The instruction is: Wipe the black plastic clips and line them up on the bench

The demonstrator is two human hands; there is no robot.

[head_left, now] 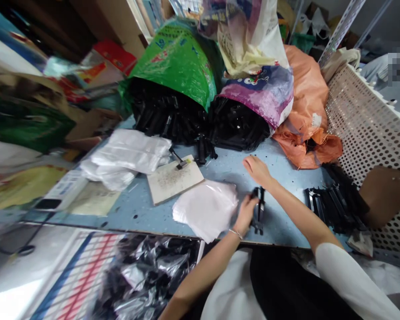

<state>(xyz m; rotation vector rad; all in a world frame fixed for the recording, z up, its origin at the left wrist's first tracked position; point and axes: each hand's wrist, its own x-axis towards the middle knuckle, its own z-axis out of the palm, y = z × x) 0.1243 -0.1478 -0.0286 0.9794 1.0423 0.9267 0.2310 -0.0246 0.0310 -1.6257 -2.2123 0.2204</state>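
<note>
My left hand (245, 215) is closed round a black plastic part (260, 211) near the table's front edge, just right of a stack of clear plastic bags (206, 206). The part is long and narrow, slightly blurred, and partly hidden by my fingers. Farther back, my right hand (257, 170) is over the table with its fingers curled in; whether anything is in them cannot be seen. Beyond it, black plastic parts (240, 126) spill from a purple sack (262, 95), and more black parts (170, 113) fill a green sack (183, 58).
A board (173, 184) with a small black tool lies left of the clear bags, beside white plastic packets (130, 153). To the right are black parts (333, 204), an orange sack (303, 98) and a perforated white crate (370, 120). Below the table edge stands a basket of bagged parts (153, 275).
</note>
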